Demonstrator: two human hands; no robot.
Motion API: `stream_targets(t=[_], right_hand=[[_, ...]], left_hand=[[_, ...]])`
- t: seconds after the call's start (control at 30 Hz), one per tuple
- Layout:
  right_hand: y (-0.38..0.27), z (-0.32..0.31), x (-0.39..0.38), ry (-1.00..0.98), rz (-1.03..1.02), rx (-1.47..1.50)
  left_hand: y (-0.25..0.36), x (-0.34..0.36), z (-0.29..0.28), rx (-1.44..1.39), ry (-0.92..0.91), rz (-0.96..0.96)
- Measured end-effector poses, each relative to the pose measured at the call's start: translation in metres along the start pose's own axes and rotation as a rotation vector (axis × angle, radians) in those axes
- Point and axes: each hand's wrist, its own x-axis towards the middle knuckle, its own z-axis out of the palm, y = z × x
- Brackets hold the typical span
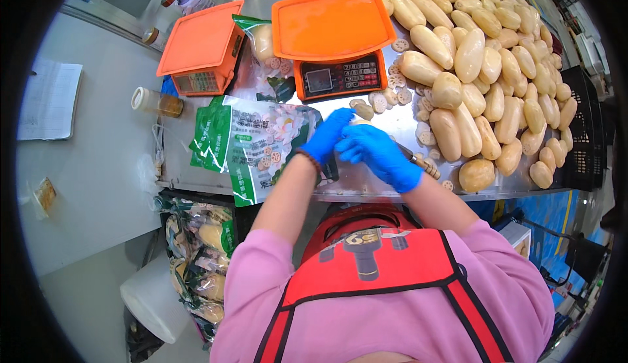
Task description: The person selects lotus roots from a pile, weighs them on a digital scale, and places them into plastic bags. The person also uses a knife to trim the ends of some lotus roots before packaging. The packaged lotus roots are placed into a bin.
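My left hand (327, 137), in a blue glove, is closed at the near side of the scales. Its fingertips are at a pale piece of lotus root (360, 120), mostly hidden by the gloves. My right hand (381, 157), also blue-gloved, meets it with curled fingers; what these hold is hidden. Beside the right wrist a knife (428, 167) with a wooden handle shows, partly covered by that hand. Under and left of my left forearm are green-and-clear printed bags (261, 137). Several cut lotus root slices (379, 101) lie just beyond my hands.
Peeled lotus roots (470, 55) are heaped on the metal table's right side, beside a black crate (585, 127). Two orange scales (333, 26) (199, 49) stand at the back. A jar (157, 102) is at the left. Filled bags (209, 258) sit below the table edge.
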Motion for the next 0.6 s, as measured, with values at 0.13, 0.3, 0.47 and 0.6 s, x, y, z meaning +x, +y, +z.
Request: stream_targets(t=[0.13, 0.3, 0.47, 0.6], right_hand=[[0.052, -0.042, 0.044, 0.021, -0.193, -0.021], [0.054, -0.054, -0.004, 0.126, -0.34, -0.294], [0.056, -0.106, -0.056, 0.556, -0.463, -0.749], [0.069, -0.121, -0.063, 0.614, -0.416, -0.782]], left_hand=[[-0.028, 0.025, 0.001, -0.034, -0.223, -0.01], [-0.07, 0.021, 0.001, 0.305, 0.002, 0.159], [-0.069, 0.006, 0.044, 0.179, 0.224, 0.178], [-0.05, 0.002, 0.075, 0.65, 0.25, 0.38]])
